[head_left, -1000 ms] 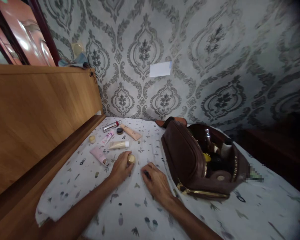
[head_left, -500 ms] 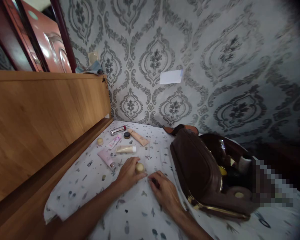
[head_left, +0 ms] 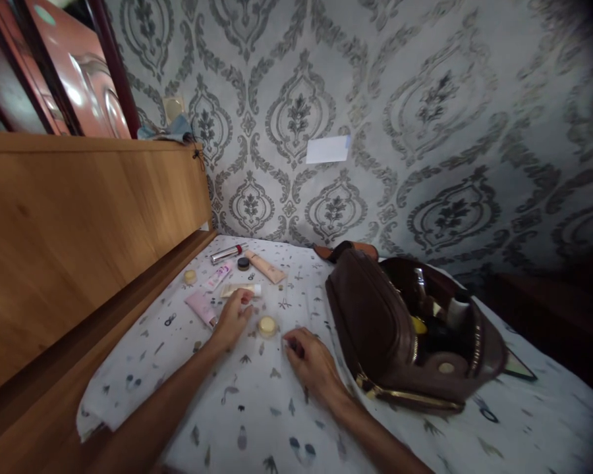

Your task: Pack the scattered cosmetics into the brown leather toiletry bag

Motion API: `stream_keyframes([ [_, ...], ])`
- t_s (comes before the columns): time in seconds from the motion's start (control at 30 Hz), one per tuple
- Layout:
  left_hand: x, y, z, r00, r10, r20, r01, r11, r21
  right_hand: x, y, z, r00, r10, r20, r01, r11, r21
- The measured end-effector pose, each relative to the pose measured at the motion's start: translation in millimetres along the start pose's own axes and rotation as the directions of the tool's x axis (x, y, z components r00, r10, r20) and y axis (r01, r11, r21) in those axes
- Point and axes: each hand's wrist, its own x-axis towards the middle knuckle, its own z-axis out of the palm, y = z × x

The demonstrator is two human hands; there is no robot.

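Note:
On the patterned white sheet [head_left: 257, 395], a small round jar [head_left: 267, 326] with a pale yellow top stands between my two hands. My left hand [head_left: 231, 321] is at a cream tube with a white cap [head_left: 237, 290], its fingertips over the near side and its thumb apart. It looks open, with no grip on the tube visible. Beside the jar, on its right, my right hand [head_left: 310, 361] rests with fingers curled in, and I see nothing held. Left of my left hand lies a pink tube [head_left: 200, 307], its cap end partly behind the fingers.
Further back lie a purple-white tube [head_left: 219, 276], a black-lidded pot [head_left: 243, 263], a peach tube [head_left: 265, 267], a silver tube with a red band [head_left: 226, 254] and another small jar [head_left: 190, 276]. An unzipped brown bag [head_left: 370, 316] stands right. A wooden panel [head_left: 93, 217] borders the left.
My left hand has let go of the small jar and moved left and away to the cream tube. The jar stays on the sheet. My right hand remains curled nearby; the view shifted slightly.

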Motion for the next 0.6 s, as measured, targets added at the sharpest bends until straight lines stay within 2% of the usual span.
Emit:
stream_keyframes([
  [0.17, 24, -1, -4.1, 1.0, 0.026, 0.01, -0.027, 0.998, 0.051, 12, -6, 5, 0.996, 0.063, 0.061, -0.068, 0.994, 0.082],
  [0.3, 71, -4, -12.5, 0.999, 0.034, 0.015, -0.036, 0.986, 0.166, 14, -14, 16, 0.999, 0.021, -0.024, -0.02, 0.999, 0.029],
  [0.43, 125, -18, -15.8, 0.999, -0.041, -0.012, 0.043, 0.956, 0.289, 10, -15, 22, 0.997, -0.027, -0.067, 0.028, 0.999, 0.016],
  [0.5, 144, -25, -12.5, 0.996, -0.085, -0.02, 0.087, 0.942, 0.324, 8, -14, 22, 0.997, -0.033, -0.072, 0.035, 0.999, 0.034],
  [0.6, 159, -32, -3.5, 0.994, -0.11, -0.003, 0.105, 0.935, 0.338, 8, -12, 22, 0.997, -0.029, -0.07, 0.033, 0.998, 0.056],
])
